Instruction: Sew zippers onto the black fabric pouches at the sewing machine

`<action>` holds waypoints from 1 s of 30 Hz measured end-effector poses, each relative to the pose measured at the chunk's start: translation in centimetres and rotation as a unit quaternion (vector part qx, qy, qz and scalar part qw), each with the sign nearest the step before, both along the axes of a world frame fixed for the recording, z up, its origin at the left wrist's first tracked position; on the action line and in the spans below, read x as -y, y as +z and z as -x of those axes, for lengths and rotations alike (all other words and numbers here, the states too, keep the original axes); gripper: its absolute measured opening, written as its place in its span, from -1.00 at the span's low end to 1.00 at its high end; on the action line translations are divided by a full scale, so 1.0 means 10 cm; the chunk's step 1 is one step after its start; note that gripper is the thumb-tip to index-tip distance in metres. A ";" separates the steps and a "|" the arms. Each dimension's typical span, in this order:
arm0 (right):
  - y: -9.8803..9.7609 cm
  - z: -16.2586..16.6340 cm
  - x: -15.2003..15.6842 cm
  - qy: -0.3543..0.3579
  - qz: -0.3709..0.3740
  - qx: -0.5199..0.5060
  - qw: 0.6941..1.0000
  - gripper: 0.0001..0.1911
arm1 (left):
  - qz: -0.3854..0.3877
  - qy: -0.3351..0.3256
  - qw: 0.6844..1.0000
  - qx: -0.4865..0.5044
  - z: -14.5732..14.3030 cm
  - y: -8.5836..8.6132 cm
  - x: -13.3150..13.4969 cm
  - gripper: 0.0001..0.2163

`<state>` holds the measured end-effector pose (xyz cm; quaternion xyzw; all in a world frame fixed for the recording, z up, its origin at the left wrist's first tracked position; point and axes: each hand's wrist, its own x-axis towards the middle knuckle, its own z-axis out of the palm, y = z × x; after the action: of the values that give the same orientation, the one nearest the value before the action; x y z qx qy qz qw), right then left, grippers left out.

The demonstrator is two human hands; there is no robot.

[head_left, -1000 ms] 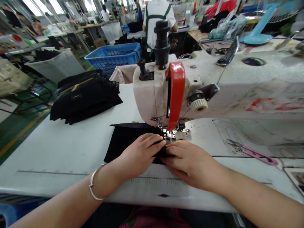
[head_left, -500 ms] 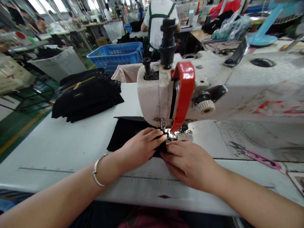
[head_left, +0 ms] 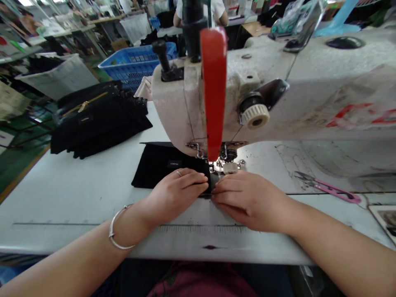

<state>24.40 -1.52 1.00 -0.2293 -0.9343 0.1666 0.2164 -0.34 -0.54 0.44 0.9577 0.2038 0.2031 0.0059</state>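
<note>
A black fabric panel [head_left: 154,165] with a small dark label lies on the sewing machine table, its right edge by the presser foot [head_left: 220,166]. My left hand [head_left: 176,192] rests on the panel, its fingers stretched together and lying flat over the lower right part. Bent fingers of my right hand [head_left: 247,198] close on the panel's right edge, just in front of the presser foot; their tips are partly hidden. Close above both hands is the white sewing machine head [head_left: 179,99] with its red lever [head_left: 214,90].
Black zippered pouches [head_left: 95,119] are stacked at the table's left. Pink-handled thread snips [head_left: 331,189] lie to the right. Beyond the table stand a blue plastic basket [head_left: 133,66] and a pale bin [head_left: 62,78]. A person [head_left: 216,12] sits behind the machine.
My view has shifted closer to the machine. My left hand sits lower on the panel, so its label now shows. The right hand remains at the panel's right edge.
</note>
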 end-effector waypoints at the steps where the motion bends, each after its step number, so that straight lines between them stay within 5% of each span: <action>1: 0.02 -0.02 -0.01 -0.004 0.004 0.003 1.000 -0.77 | 0.005 0.004 1.000 0.000 0.00 0.01 -0.01 -0.81; 9: 0.05 -0.07 -0.06 -0.011 -0.010 0.034 0.999 -0.77 | 0.068 0.044 0.997 0.005 -0.02 0.05 0.01 -0.81; 16: -0.02 0.00 -0.04 -0.034 -0.022 0.060 0.997 -0.75 | 0.151 0.081 0.979 0.110 -0.02 0.03 -0.01 -0.84; 30: -0.04 0.01 -0.01 -0.043 -0.034 0.046 0.997 -0.78 | 0.109 0.037 0.993 0.042 0.05 0.01 0.03 -0.80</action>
<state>24.28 -1.46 0.64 -0.2688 -0.9376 0.1150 0.1882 -0.81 -0.81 0.53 0.9339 0.2596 0.2194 0.1108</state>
